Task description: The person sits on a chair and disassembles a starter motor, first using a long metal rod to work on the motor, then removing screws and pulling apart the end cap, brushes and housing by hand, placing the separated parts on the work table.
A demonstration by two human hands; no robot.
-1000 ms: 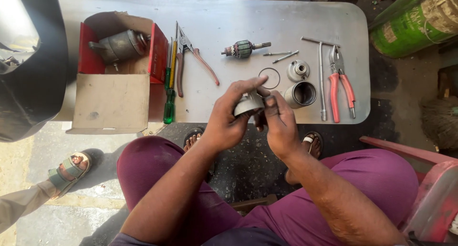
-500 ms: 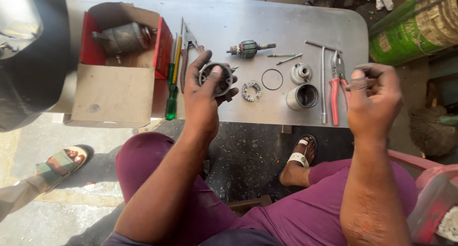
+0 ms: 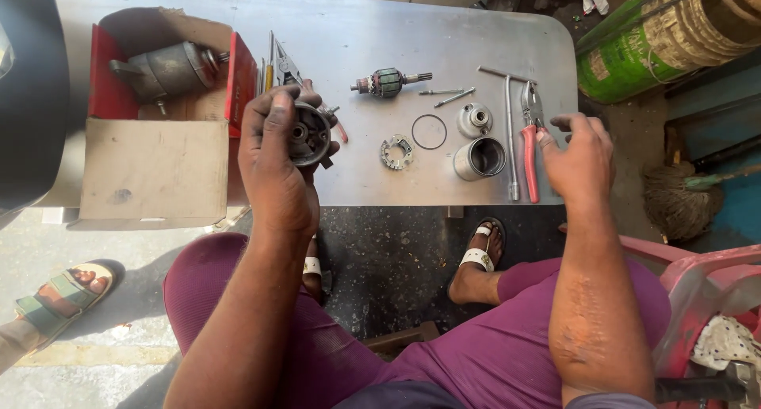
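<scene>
At centre left of the frame, the left hand (image 3: pixel 273 159) grips a round metal housing (image 3: pixel 309 133) above the grey table (image 3: pixel 444 44). At right, the right hand (image 3: pixel 583 155) hovers open just beside the red-handled pliers (image 3: pixel 529 143). Between them lie a toothed ring (image 3: pixel 396 152), an O-ring (image 3: pixel 429 131), a metal cylinder (image 3: pixel 479 158) and an armature (image 3: pixel 388 82).

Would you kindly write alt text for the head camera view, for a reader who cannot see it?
Seen from above, a seated person's left hand holds a round metal motor end housing over a grey metal table, while the open right hand hovers beside red-handled pliers. An armature, cylindrical casing and cardboard box lie nearby.
</scene>
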